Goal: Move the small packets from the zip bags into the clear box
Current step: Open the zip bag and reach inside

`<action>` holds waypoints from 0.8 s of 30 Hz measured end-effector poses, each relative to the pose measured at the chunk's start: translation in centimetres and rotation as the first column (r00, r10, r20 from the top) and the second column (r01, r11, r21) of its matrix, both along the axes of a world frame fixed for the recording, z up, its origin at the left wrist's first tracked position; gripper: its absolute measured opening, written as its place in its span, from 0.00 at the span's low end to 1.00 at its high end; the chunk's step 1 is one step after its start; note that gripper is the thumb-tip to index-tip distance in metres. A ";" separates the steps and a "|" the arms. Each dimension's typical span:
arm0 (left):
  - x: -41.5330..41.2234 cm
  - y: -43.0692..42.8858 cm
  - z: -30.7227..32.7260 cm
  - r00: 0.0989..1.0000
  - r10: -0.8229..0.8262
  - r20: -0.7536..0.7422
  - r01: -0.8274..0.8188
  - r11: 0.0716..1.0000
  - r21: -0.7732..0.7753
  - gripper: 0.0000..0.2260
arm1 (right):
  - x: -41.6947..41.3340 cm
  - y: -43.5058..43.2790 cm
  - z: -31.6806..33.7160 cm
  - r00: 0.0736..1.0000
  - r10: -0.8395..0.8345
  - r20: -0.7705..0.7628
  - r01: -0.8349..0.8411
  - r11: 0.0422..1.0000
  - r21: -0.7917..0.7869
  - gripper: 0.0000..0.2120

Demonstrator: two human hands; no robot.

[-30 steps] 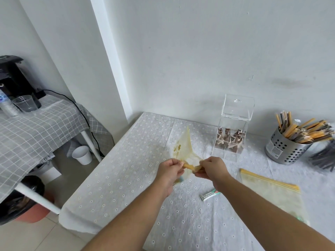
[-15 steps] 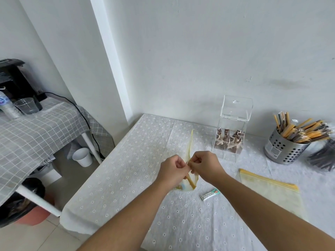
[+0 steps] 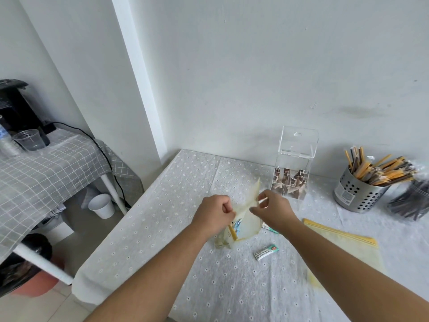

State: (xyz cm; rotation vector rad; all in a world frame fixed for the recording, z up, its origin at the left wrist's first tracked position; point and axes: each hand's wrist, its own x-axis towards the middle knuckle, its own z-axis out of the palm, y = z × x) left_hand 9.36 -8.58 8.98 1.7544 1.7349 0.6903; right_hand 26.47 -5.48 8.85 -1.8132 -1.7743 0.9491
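Our left hand point(image 3: 214, 211) and right hand point(image 3: 272, 209) each pinch one lip of the zip bag point(image 3: 246, 219), fingers pressed together on the film, above the counter point(image 3: 162, 228). If we pull unevenly, the packets inside point(image 3: 237, 226) could spill beside the loose packet point(image 3: 265, 252), short of the clear box point(image 3: 293, 168).

Your open room is the bare tablecloth point(image 3: 162, 228) at centre left and along the bottom of the frame. At right centre the clear box point(image 3: 293, 168) stands upright, lid raised, top reachable from above. The metal caddy point(image 3: 357, 194) crowds the right edge; a flat zip bag point(image 3: 343, 247) and loose packet point(image 3: 266, 251) lie lower right.
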 end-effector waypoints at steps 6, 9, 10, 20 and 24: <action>1.0 -0.1 0.3 0.993 0.010 -0.118 -0.010 1.000 0.008 0.06 | -0.8 0.5 0.0 0.998 0.013 -0.061 -0.007 0.996 0.090 0.06; 1.2 0.5 0.6 0.987 0.084 -0.138 -0.073 0.994 0.082 0.06 | -0.5 0.2 -0.1 0.997 0.008 -0.077 -0.001 0.995 0.095 0.10; 1.1 0.7 0.6 0.984 0.107 -0.142 -0.093 0.991 0.097 0.07 | -0.3 0.2 -0.1 0.997 0.005 -0.076 0.003 0.995 0.096 0.11; -3.1 2.9 2.1 0.965 0.240 -0.102 -0.221 0.961 0.168 0.09 | 3.3 0.7 -0.4 0.978 -0.156 -0.140 0.160 0.987 0.019 0.08; -1.6 1.3 1.5 0.974 -0.104 -0.202 0.130 0.984 0.124 0.11 | 2.5 0.7 -0.7 0.987 -0.105 -0.118 0.111 0.993 0.044 0.09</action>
